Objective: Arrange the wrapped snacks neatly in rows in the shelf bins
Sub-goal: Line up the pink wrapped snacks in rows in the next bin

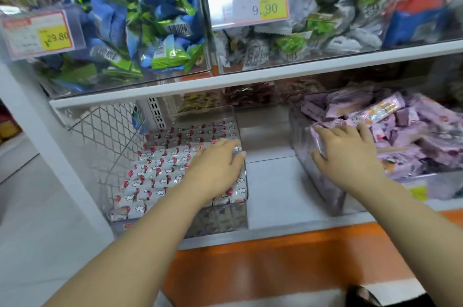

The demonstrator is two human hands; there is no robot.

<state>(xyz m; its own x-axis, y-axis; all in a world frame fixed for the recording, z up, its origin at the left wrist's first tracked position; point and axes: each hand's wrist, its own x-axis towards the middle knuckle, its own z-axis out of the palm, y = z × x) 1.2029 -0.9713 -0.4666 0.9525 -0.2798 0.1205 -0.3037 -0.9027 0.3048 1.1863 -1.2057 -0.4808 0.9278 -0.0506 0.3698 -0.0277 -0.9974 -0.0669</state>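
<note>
The left hand (215, 164) lies flat, grip loose, on the white snacks (160, 169) (neat rows) at 7 o'clock; the right hand (348, 153) spreads open on the purple bin's rim (315, 176) at 4 o'clock, grasping nothing.

Price tags (40, 33) — 29.80, 9.90.

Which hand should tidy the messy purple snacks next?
The right hand, probably. It already rests on the near corner of the purple bin, where the purple snacks lie jumbled. The left hand lies flat on the red-and-white snacks, already in rows.
</note>
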